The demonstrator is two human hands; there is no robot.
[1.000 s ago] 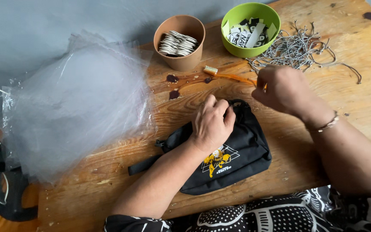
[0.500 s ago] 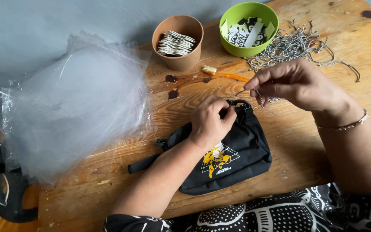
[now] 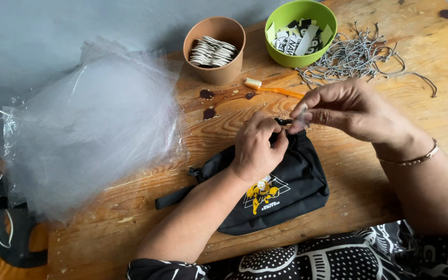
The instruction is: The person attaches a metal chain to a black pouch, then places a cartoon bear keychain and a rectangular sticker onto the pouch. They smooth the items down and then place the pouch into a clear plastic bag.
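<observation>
My left hand [image 3: 255, 149] is closed on the top edge of the black waist bag [image 3: 281, 192], which lies on the wooden table [image 3: 369, 192] under my palm. Just right of it, my right hand [image 3: 351, 109] pinches a thin grey cord [image 3: 302, 111] between fingertips, above the bag's corner. Behind this hand lies a pile of cords [image 3: 359, 57].

My wooden table [image 3: 390, 197] bears a black pouch [image 3: 286, 192], a stack of clear plastic bags [image 3: 89, 135], a brown cup [image 3: 214, 49], a green bowl [image 3: 301, 32], an orange toothbrush [image 3: 273, 89] and a heap of speckled cords [image 3: 359, 57].
</observation>
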